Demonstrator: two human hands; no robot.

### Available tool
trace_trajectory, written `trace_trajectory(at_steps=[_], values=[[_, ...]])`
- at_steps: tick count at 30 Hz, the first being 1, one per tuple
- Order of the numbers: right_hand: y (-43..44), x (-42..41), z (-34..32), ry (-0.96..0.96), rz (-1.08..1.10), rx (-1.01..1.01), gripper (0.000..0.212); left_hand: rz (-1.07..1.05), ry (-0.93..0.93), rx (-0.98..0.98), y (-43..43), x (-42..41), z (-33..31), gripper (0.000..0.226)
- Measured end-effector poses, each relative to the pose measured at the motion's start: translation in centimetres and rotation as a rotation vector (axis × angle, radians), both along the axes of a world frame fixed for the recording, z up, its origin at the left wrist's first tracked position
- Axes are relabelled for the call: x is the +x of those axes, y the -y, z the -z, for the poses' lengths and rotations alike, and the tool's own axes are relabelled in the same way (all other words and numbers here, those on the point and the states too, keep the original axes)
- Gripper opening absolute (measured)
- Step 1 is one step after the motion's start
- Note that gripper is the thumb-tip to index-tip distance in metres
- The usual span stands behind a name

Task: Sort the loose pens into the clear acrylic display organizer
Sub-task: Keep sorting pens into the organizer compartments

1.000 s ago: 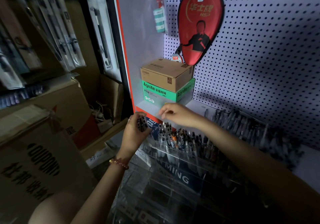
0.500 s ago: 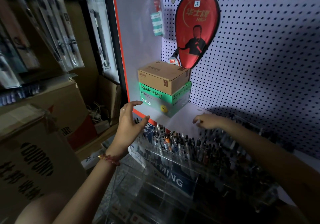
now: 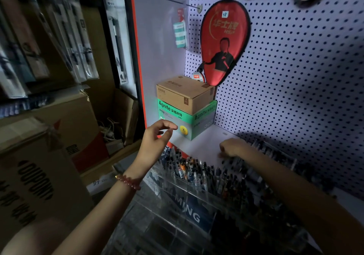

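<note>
1. At centre frame, we see the left hand [image 3: 157, 138] raised above the left end of the clear acrylic organizer [image 3: 173, 233]. Its fingers are loosely curled, thumb apart, gripping nothing, and a beaded bracelet [image 3: 128, 181] circles the wrist.
2. Right of centre, the right hand [image 3: 232, 148] reaches knuckles-up over the pens [image 3: 197, 172], fingers bent down among them. Blur keeps us from telling whether it has hold of one.
3. Lower centre, those pens stand packed upright in the organizer's top row.
4. Behind the left hand, we note a brown carton [image 3: 183, 95] stacked on a green box [image 3: 204, 116], below a red paddle cover [image 3: 224, 38] hanging on the pegboard [image 3: 295, 77].
</note>
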State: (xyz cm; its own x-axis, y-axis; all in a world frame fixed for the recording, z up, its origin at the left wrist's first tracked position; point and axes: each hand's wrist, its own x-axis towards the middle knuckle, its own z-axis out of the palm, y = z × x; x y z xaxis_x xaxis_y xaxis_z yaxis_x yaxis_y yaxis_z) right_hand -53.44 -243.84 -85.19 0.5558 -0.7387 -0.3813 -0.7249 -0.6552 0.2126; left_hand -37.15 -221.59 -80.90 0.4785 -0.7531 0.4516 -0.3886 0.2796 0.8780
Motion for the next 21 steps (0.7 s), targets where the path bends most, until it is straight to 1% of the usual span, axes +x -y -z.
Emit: trace_trajectory(at_steps=[2,4,7,9,10,12,14,16,19,21], values=[[0.2,0.5,0.4,-0.017,0.045,-0.016,0.024,0.006,0.006,0.011,0.2,-0.4,0.0,0.030],[0.6,0.6,0.6,0.043,0.088,-0.006,0.033,0.020,0.004,0.018,0.3,-0.8,-0.3,0.029],[1.0,0.1,0.3,0.169,0.109,0.055,0.032,0.058,0.000,0.031,0.2,-1.3,-0.5,0.028],[0.8,-0.4,-0.2,0.254,0.101,0.106,0.037,0.072,-0.005,0.033,0.1,-1.5,-0.5,0.026],[0.9,-0.7,-0.3,0.330,0.119,0.145,0.040,0.078,-0.006,0.034,0.1,-1.6,-0.5,0.024],[1.2,-1.4,-0.6,0.560,0.209,0.221,0.041,0.096,-0.015,0.029,0.2,-2.0,-0.7,0.020],[1.0,-2.1,-1.8,0.763,0.330,0.261,0.034,0.125,-0.058,0.024,0.7,-2.2,-0.8,0.017],[0.6,-2.5,-3.5,0.911,0.386,0.321,0.027,0.173,-0.128,0.031,1.2,-2.7,-1.1,0.017],[-1.3,-3.0,-6.3,1.163,0.312,0.553,0.017,0.267,-0.215,0.041,2.4,-4.1,-1.7,0.020],[-3.4,-3.3,-7.9,1.284,0.199,0.668,0.014,0.325,-0.285,0.088,3.5,-5.3,-1.9,0.019]])
